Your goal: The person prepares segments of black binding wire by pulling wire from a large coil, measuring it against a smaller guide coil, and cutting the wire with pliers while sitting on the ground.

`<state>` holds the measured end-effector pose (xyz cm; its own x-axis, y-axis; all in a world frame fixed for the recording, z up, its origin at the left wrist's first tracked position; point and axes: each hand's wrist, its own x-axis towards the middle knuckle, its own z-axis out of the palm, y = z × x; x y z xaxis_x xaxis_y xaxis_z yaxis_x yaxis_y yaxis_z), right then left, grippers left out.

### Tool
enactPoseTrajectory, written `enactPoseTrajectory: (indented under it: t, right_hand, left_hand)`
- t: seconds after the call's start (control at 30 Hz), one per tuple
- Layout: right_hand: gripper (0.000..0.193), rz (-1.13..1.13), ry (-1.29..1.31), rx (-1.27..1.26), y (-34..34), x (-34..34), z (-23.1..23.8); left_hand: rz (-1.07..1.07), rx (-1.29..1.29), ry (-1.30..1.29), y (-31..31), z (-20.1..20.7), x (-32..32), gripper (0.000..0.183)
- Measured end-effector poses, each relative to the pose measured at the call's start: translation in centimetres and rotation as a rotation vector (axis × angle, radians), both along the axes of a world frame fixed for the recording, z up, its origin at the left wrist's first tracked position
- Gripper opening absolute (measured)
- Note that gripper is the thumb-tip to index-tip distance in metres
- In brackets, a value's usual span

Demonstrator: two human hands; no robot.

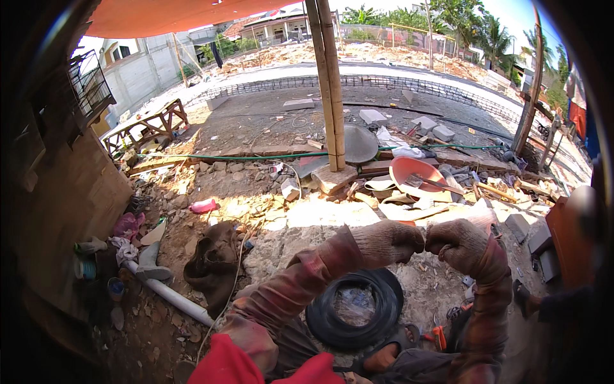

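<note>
My left hand (389, 244) and my right hand (458, 244), both in dirty knitted work gloves, are raised in front of me with their knuckles almost touching. The fingers of both are curled closed. Whatever they grip, if anything, is too small or hidden to make out. Below them on the ground lies a thick black ring (323, 312), like a tyre or a coil of wire, with clear plastic in its middle. Close to my sandalled foot (381, 358) is an orange-handled tool (439, 337), partly hidden.
An orange bowl (409, 171) lies among rubble ahead, beside a bamboo post (328, 96). To the left are a dark cloth (215, 265), a white pipe (173, 299) and a wooden bench (150, 123). Another person's foot (526, 298) shows at right.
</note>
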<state>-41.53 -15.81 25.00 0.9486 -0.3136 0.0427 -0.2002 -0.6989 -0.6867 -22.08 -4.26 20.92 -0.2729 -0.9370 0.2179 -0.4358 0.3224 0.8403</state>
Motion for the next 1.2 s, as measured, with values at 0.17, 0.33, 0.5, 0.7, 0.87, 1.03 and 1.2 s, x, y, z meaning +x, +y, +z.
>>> enactPoseTrajectory:
  t: [0.17,0.33,0.5,0.7,0.87,1.03,1.2]
  right_hand:
    - [0.024,-0.025,-0.095,-0.081,0.7,1.2,-0.4]
    - [0.014,-0.086,-0.175,0.146,0.5,1.4,0.1]
    - [0.009,-0.044,-0.273,-0.119,0.9,1.5,0.0]
    - [0.023,-0.059,-0.309,0.241,-0.4,0.8,-0.7]
    - [0.021,-0.179,-0.647,0.737,-0.2,2.2,-1.8]
    - [0.022,-0.205,-0.716,0.568,1.0,4.5,-3.4]
    - [0.025,-0.244,-0.738,0.605,1.8,4.9,-4.6]
  left_hand:
    - [0.235,-0.281,-0.070,-0.8,-1.9,-1.2,0.021]
    - [0.230,-0.120,0.123,-1.2,-2.3,-0.9,0.021]
    - [0.187,-0.068,0.298,-1.1,-2.4,0.1,0.018]
    - [0.222,-0.198,0.119,-0.7,-1.6,-0.7,0.019]
    - [0.464,-0.037,0.751,-1.3,-0.5,-0.5,0.018]
    - [0.366,-0.025,0.988,-1.5,-0.9,-1.2,0.019]
    - [0.325,-0.030,0.978,-1.4,-0.9,-1.7,0.019]
